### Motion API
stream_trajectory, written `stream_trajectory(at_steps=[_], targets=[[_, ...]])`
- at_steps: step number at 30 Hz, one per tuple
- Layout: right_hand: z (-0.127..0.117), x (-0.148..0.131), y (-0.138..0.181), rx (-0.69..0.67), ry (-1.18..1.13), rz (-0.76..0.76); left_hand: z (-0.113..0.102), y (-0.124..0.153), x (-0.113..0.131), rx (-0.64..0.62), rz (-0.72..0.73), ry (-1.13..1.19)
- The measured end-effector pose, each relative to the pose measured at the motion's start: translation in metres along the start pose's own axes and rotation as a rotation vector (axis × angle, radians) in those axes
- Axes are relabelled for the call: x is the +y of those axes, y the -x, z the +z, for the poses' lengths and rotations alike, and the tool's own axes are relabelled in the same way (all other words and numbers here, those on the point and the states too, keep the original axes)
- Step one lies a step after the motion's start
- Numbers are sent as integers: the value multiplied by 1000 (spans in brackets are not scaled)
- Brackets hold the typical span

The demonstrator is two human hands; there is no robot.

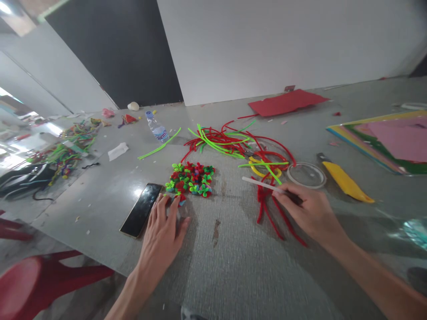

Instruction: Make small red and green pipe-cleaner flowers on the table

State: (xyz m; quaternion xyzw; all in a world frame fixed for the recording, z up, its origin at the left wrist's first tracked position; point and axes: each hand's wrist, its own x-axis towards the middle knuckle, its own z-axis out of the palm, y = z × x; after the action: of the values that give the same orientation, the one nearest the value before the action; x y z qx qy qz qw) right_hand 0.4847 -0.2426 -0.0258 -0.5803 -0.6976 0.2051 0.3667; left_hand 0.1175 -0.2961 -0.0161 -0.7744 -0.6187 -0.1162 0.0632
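Note:
My right hand point(305, 209) is closed around a slim whitish stick point(255, 181), which points left over the table. Beneath that hand, red pipe cleaners point(278, 222) fan out. My left hand point(165, 222) rests palm down with fingers apart, its fingertips at a small red flower point(180, 199) on the near edge of the group. Several red and green pipe-cleaner flowers point(190, 178) sit in a tight cluster just beyond. Along the left side of that hand lies a dark phone point(142, 211), partly under the fingers.
Loose red and green pipe cleaners point(223, 141) are heaped behind the flowers. Yellow-handled scissors point(263, 169), a tape roll point(306, 174) and a yellow utility knife point(347, 180) lie to the right. A water bottle point(157, 128) stands back left; coloured sheets point(393, 140) lie far right.

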Motion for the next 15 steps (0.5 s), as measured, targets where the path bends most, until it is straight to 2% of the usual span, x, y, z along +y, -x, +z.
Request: stream_trajectory(at_steps=[2, 8, 11, 15], targets=[[0, -1, 0, -8, 0, 8, -2, -3, 12, 34, 16, -8], [0, -2, -2, -4, 7, 15, 0, -26, 52, -36, 161, 54], [0, -1, -1, 1, 17, 5, 3, -32, 60, -79, 203, 71], [0, -3, -1, -6, 13, -4, 2, -24, 60, -106, 242, 92]])
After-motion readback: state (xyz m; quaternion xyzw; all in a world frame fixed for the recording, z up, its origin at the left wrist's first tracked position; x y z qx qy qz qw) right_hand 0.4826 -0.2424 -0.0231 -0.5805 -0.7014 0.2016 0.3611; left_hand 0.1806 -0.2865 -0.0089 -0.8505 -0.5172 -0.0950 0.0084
